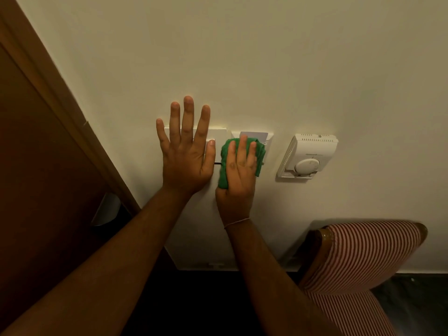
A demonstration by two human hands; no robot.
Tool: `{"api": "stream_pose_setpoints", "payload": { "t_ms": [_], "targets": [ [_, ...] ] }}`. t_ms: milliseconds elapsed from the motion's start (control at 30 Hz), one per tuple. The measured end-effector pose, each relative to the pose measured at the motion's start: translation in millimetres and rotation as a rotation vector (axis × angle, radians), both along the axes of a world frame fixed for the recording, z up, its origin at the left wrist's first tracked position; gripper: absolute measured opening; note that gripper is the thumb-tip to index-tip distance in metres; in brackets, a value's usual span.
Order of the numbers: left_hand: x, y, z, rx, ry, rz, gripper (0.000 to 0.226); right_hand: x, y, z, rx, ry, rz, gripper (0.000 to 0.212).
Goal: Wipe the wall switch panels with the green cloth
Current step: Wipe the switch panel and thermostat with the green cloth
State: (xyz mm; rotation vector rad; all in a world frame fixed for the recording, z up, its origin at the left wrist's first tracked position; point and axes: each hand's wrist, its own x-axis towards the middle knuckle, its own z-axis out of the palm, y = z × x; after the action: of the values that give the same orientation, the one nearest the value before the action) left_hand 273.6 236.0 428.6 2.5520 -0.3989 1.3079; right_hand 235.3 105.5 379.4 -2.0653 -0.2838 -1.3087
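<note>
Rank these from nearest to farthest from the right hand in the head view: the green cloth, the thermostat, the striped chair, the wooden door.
1. green cloth: pressed to the wall under the right hand.
2. thermostat: on the wall just to the right.
3. striped chair: lower right, below the thermostat.
4. wooden door: far left, beyond the left hand.

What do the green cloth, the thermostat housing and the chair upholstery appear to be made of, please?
Green cloth: soft woven or microfibre fabric, matte, bunched into folds under the right hand.
Thermostat housing: probably moulded white plastic, smooth, with vent slots and a round dial.
Chair upholstery: striped red and white textile, taut over padding.
</note>
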Motion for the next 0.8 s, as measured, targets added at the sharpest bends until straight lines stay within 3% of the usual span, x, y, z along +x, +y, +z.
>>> {"api": "stream_pose_setpoints", "payload": {
  "t_ms": [167,567,800],
  "targets": [
    [-2,0,2,0.0,0.012,0.006,0.072,-5,-33,-8,0.067,0.071,-0.069,0.084],
    [-10,3,12,0.068,0.136,0.077,0.072,-23,-38,-19,-0.069,0.318,-0.077,0.095],
    [-52,-1,-8,0.054,0.234,0.067,0.08,-57,-54,-8,-0.083,0.283,0.003,0.09]
  ]
}}
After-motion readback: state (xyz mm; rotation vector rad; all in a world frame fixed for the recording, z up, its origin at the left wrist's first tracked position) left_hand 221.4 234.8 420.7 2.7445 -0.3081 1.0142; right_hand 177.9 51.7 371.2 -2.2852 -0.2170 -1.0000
